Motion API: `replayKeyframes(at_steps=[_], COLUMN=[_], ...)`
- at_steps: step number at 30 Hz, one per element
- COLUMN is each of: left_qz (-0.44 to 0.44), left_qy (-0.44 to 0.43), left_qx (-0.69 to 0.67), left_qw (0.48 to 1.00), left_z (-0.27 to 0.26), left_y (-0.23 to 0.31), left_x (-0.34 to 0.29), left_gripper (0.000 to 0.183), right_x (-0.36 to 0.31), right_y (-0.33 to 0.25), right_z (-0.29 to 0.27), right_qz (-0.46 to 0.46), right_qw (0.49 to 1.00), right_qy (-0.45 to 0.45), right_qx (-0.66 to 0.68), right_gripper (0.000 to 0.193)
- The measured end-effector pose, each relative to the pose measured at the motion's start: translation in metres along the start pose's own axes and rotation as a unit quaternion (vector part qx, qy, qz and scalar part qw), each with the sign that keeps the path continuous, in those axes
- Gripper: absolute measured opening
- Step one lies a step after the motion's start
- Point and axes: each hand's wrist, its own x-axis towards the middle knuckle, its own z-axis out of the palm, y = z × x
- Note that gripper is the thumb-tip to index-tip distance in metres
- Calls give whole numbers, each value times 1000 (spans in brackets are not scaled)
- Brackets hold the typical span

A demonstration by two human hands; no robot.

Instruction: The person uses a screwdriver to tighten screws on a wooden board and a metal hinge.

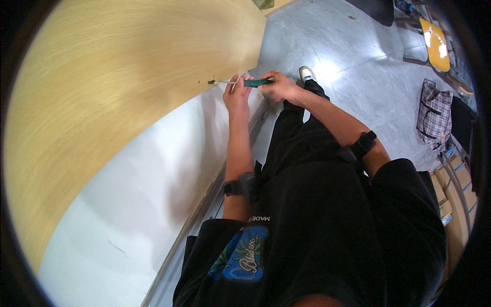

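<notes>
A screwdriver [257, 83] with a dark green handle and a thin metal shaft lies nearly level, its tip pointing left. My right hand [279, 88] is closed round the back end of the handle. Around the shaft, just ahead of the handle, the fingers of my left hand [237, 97] are closed. The tip meets a small dark fitting [210, 82] on the pale wood panel [153, 56]; whether it is a screw or a hole I cannot make out. A few small dark marks sit beside it.
Below the panel stands a white wall [138, 189] with a skirting strip along the floor. On the grey tiled floor [353, 77] at the right are a yellow chair [434, 45], a plaid bag [433, 115] and cardboard boxes [444, 192].
</notes>
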Motion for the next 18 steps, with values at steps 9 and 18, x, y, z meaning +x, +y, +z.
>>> replayKeyframes(at_steps=[9,18], left_qz=[18,10], left_qy=[8,10], left_qx=[14,-42], left_qw=[1000,999], left_z=[-2,5], left_y=[-7,-7], left_x=[-7,-9], left_gripper=[30,28], right_x=[1,6], right_y=[-4,0], right_z=[-1,-7], right_qz=[43,117], right_qw=[998,989], right_qy=[-10,-82], right_qx=[-33,46], right_gripper=[45,42])
